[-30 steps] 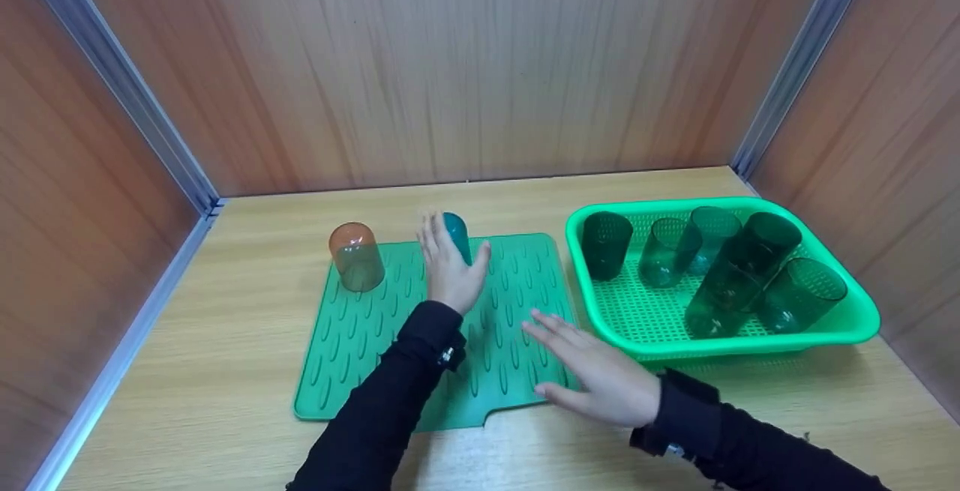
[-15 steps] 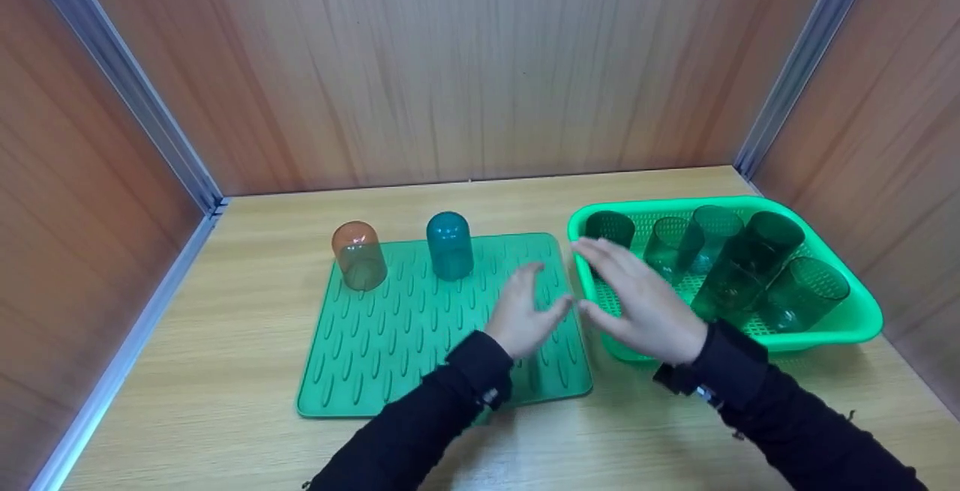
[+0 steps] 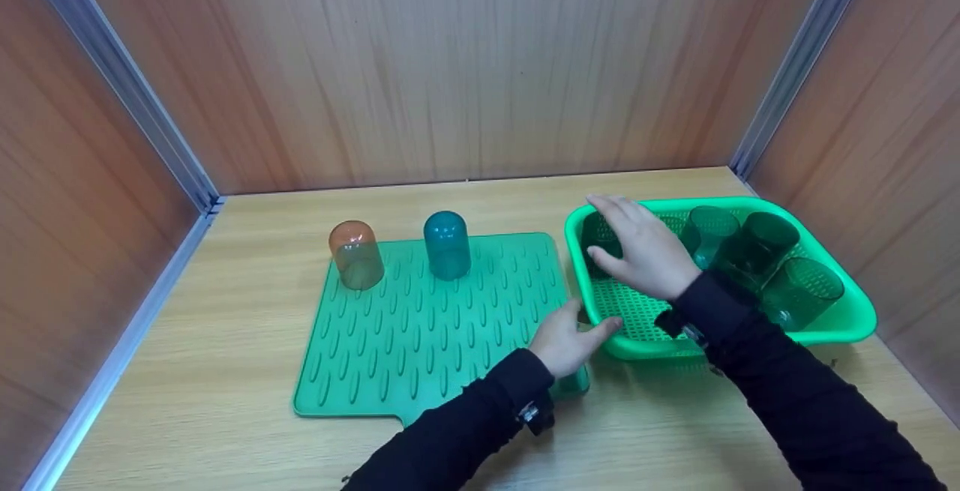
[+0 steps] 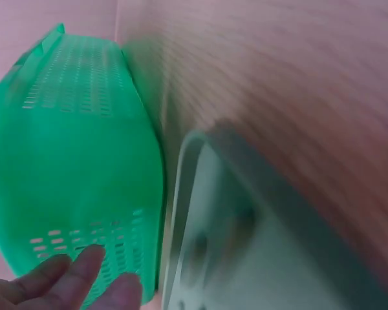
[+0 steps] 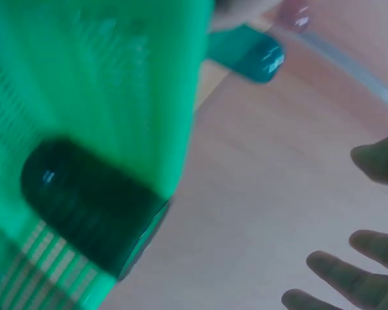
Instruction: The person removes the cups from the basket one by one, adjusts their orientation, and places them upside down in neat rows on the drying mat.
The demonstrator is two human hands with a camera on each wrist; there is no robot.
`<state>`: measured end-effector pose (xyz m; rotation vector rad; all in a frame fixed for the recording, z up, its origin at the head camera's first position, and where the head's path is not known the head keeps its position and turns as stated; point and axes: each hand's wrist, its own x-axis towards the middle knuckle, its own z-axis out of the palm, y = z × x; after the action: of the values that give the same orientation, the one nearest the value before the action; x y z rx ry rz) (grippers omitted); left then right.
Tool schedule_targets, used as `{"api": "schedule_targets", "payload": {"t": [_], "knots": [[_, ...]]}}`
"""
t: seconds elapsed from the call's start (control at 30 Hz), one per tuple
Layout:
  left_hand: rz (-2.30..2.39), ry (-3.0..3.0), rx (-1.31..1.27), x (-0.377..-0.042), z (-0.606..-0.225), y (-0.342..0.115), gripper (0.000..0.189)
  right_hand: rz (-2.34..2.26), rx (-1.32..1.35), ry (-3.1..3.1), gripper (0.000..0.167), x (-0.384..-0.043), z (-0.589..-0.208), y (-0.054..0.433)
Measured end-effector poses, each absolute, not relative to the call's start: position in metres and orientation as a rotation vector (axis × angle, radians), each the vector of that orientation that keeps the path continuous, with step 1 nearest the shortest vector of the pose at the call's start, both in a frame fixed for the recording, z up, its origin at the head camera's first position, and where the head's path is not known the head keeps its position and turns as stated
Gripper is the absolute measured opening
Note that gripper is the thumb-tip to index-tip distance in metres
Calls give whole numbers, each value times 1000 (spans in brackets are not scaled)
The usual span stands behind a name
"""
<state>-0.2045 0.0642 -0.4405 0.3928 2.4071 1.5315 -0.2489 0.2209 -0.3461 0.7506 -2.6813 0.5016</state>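
My right hand (image 3: pixel 646 249) is over the left part of the green basket (image 3: pixel 856 309), fingers extended. Below its fingers a dark cup (image 3: pixel 598 242) stands inside the basket, partly covered by the hand; the right wrist view shows this dark cup (image 5: pixel 90 200) with the fingers (image 5: pixel 346 274) apart from it. My left hand (image 3: pixel 570 339) is at the basket's near left corner, thumb and fingers spread, holding nothing. In the left wrist view its fingertips (image 4: pixel 89 258) overlap the basket's outer wall (image 4: pixel 77 155).
An orange cup (image 3: pixel 356 255) and a blue cup (image 3: pixel 447 246) stand upside down along the far edge of a green ribbed mat (image 3: pixel 405 341). Several tinted cups, including a teal one (image 3: pixel 709 230), lie farther right in the basket. Wooden panels (image 3: pixel 465 64) enclose the table.
My left hand has moved from beside the blue cup rightward and nearer to the basket's corner. My right hand has gone from above the mat up over the basket. The cups stay put.
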Motion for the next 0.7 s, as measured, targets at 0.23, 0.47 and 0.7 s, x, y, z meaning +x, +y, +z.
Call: {"api": "schedule_targets", "payload": {"t": [0.23, 0.47, 0.7], "knots": [[1590, 2394, 348, -206, -446, 74, 40, 478, 651, -2850, 66, -273, -353, 223], [1644, 2394, 305, -204, -450, 80, 39, 411, 571, -2978, 63, -292, -364, 219], [1669, 2380, 305, -203, -453, 81, 29, 185, 589, -2995, 40, -302, -379, 216]]}}
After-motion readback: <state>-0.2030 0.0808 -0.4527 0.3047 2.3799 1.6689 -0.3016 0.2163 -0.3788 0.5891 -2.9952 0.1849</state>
